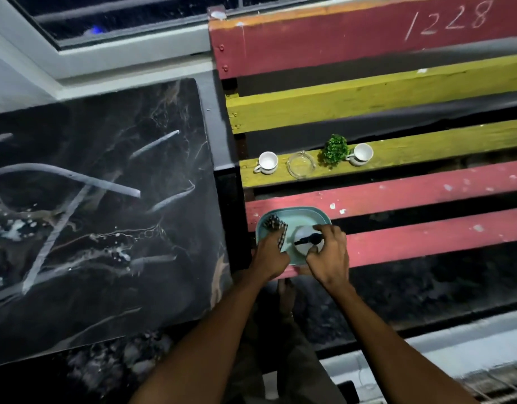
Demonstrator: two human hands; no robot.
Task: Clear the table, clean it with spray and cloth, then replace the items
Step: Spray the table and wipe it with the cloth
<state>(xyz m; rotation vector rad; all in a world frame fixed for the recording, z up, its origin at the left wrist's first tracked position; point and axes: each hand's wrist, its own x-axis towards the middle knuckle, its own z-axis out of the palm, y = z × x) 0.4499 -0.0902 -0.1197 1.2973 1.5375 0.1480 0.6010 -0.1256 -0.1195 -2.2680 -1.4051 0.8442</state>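
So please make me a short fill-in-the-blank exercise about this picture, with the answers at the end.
1. The right hand is on the ____ bottle.
2. The left hand touches the checkered ____.
3. Both lie on a pale green ____.
4. On the yellow plank, the plant stands between the glass ashtray and a white ____.

Answers: spray; cloth; tray; cup

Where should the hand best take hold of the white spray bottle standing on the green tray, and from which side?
Probably around the white body below the black spray head, coming from the right. The spray bottle stands upright on the tray, its nozzle points left, and the cloth with the left hand crowds that side. The right hand is already there.
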